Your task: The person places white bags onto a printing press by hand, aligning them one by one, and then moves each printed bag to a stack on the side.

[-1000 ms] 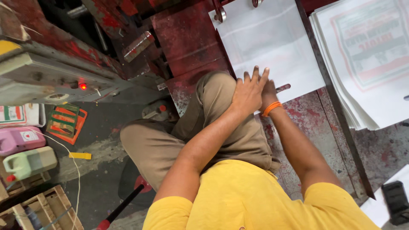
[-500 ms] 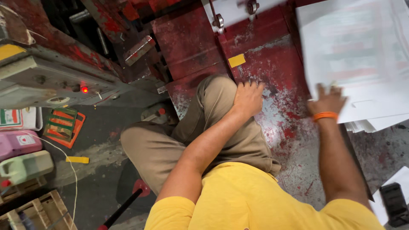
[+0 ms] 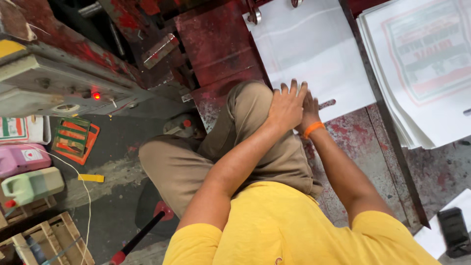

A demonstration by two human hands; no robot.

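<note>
My left hand (image 3: 287, 105) lies flat on my raised knee, fingers slightly apart, holding nothing. My right hand (image 3: 310, 112), with an orange band on its wrist, is tucked just behind it and partly hidden; its fingers stretch to the near edge of a blank white sheet (image 3: 314, 54). That sheet lies on the red, paint-stained press bed (image 3: 221, 44), with two round metal clips at its far edge. A stack of printed sheets (image 3: 427, 64) with a red and green design sits to the right, beyond a dark metal bar.
A grey machine body (image 3: 59, 83) with a lit red lamp stands at left. Below it on the floor are a pink can, a pale green can (image 3: 32, 184), a wooden crate (image 3: 49, 243) and a red-handled tool. A dark phone-like object (image 3: 454, 230) lies at lower right.
My right hand reached over to the printed stack on the right, then came back beside my left hand at the knee. The bed showed bare half a second ago and now holds a white sheet.
</note>
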